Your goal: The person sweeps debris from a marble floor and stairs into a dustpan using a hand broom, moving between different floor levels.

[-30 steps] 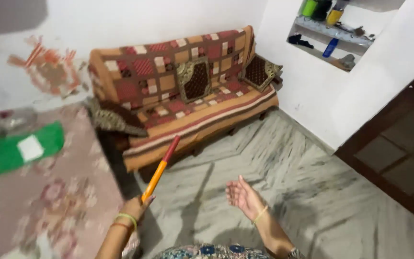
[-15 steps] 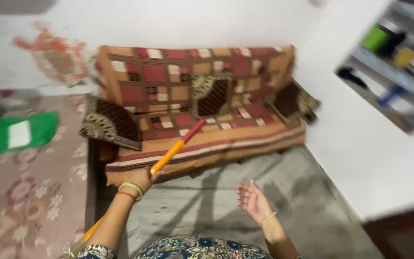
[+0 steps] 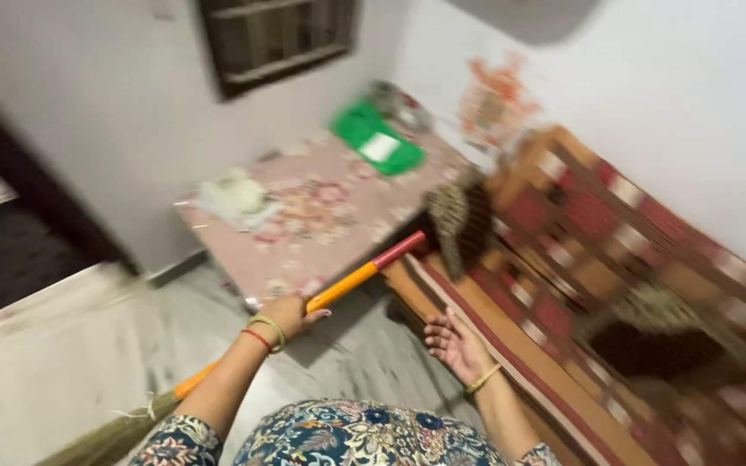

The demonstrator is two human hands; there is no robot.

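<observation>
Two risks stand out to us — our left hand [image 3: 288,316] has its fingers closed around the broom [image 3: 338,289] mid-handle, right hand [image 3: 453,343] open beside the sofa [image 3: 615,285], so the raised tip may strike the bed [image 3: 321,207].

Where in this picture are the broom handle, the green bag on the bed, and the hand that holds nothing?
broom handle [image 3: 351,280], head view, on the orange stretch just above the left hand's grip.
green bag [image 3: 373,138], head view, on its green middle beside the white patch.
right hand [image 3: 452,341], head view, on the open palm.
</observation>
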